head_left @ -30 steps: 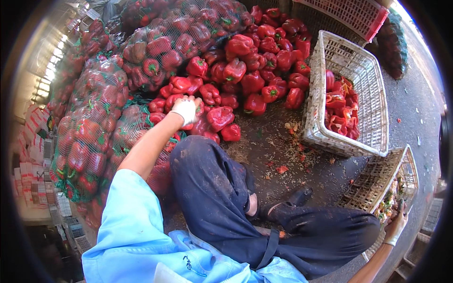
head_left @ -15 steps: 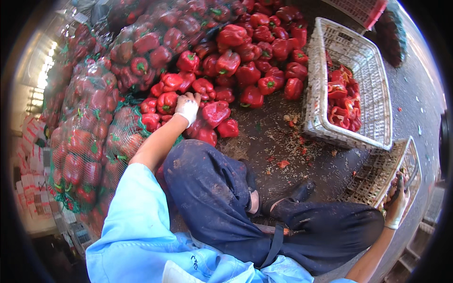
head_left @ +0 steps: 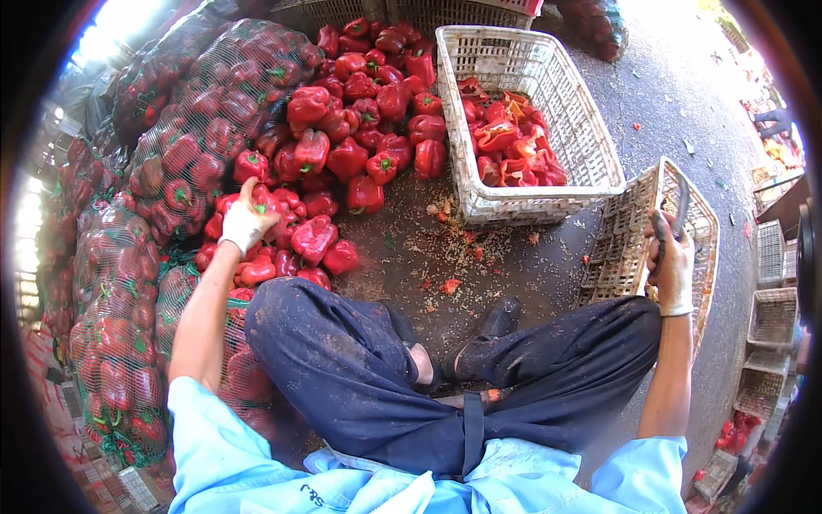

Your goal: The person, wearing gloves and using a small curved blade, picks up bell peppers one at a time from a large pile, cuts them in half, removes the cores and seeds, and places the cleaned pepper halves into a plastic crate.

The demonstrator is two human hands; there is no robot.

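At the near left of a heap of red bell peppers [head_left: 347, 158], my left hand [head_left: 246, 227] in a pale glove has its thumb and fingers around a red bell pepper [head_left: 265, 200]. My gloved right hand [head_left: 674, 272] is raised above my right knee, closed on a knife with a dark grey blade [head_left: 683, 204]. Its fingers partly hide the handle. Behind that hand stands a dirty cream plastic crate [head_left: 618, 242], whose contents I cannot make out. A larger white crate [head_left: 591, 141] further off holds cut red pepper pieces [head_left: 514, 141].
Green mesh sacks full of red peppers [head_left: 116, 291] line the left side. Pale seeds and red scraps [head_left: 449, 286] lie on the dark floor before my crossed legs [head_left: 360, 368]. More crates [head_left: 775, 317] stand at the far right.
My head view has turned to the right. The right hand has come up out of the tilted crate, bringing the knife into plain sight. My left hand stays at the pepper heap, now gripping a pepper.
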